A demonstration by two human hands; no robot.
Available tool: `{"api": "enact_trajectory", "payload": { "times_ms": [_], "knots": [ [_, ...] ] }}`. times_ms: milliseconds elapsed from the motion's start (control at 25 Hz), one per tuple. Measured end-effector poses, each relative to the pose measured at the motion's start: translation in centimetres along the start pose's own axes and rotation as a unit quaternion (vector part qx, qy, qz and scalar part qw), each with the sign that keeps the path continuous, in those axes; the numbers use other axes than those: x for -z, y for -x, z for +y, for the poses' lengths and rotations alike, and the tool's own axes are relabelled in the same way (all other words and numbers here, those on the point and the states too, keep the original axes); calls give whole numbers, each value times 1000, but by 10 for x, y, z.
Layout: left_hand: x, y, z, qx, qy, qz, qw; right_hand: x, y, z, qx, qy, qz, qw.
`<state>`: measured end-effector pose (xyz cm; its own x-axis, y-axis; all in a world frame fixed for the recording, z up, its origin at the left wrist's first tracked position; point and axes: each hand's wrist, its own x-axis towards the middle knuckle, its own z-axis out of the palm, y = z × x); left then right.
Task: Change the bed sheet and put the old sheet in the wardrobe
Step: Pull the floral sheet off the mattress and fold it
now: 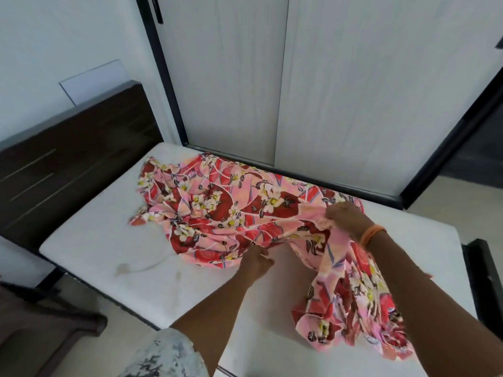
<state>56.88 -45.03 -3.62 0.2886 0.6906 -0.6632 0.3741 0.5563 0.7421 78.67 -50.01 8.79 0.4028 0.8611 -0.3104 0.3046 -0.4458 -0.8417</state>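
Far left, the dark headboard (73,148) is standing over a bare white mattress (114,240), w/ a faint stain showing near its front edge, so the stripping part is looking done or close to it. Moving in, the floral sheet (217,210) is lying bunched across the middle of the mattress, one end trailing off toward the near right corner. The left hand (257,261) is reaching in under the sheet's near edge, fingers curled and pinching the cloth there. Further right, the right hand (347,216), orange band at the wrist, is gripping a gathered fold and lifting it off the bed. Behind, the wardrobe (353,91) is showing pale sliding doors, apparently closed. Can't tell whether this is the old sheet being gathered or a fresh one being spread; either way, lots left: getting a sheet laid and tucked, plus the old one stowed in the wardrobe.
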Motion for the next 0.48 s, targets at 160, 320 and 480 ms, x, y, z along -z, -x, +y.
{"api": "enact_trajectory", "payload": {
  "times_ms": [160, 320, 480],
  "knots": [
    [-33, 14, 11, 172, 201, -85, 961, -4, 1, -13, -32, -53, -20, 998],
    [-90, 23, 43, 130, 248, -68, 958, -2, -3, -10, -104, -105, -35, 988],
    [-115, 27, 65, 95, 259, -99, 956, 14, -8, 6, -81, -61, 4, 995]
  ]
}}
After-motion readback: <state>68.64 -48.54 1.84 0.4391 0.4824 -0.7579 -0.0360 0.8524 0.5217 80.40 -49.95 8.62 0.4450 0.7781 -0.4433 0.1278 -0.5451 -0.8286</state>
